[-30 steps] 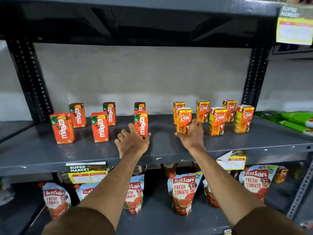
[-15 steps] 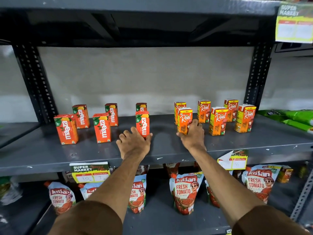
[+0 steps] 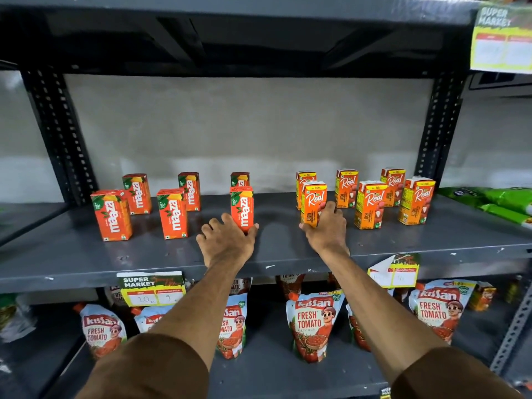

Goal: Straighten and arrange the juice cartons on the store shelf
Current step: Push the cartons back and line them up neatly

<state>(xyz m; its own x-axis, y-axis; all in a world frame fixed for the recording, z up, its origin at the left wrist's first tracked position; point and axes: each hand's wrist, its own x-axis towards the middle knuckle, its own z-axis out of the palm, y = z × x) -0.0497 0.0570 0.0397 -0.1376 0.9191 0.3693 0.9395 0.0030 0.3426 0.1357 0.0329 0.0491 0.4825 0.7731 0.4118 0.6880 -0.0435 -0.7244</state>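
My left hand [image 3: 227,240] grips the base of the front Maaza carton [image 3: 241,207]; my right hand [image 3: 326,230] clasps the front Real litchi carton [image 3: 313,203], both upright mid-shelf [image 3: 72,254]. Advise square, low pushes to avoid tipping either.

Six red Maaza cartons [image 3: 111,216] are standing at middle left of the frame, six orange Real cartons [image 3: 416,200] at middle right, and three price tags [image 3: 151,287] are hanging from shelf edges.
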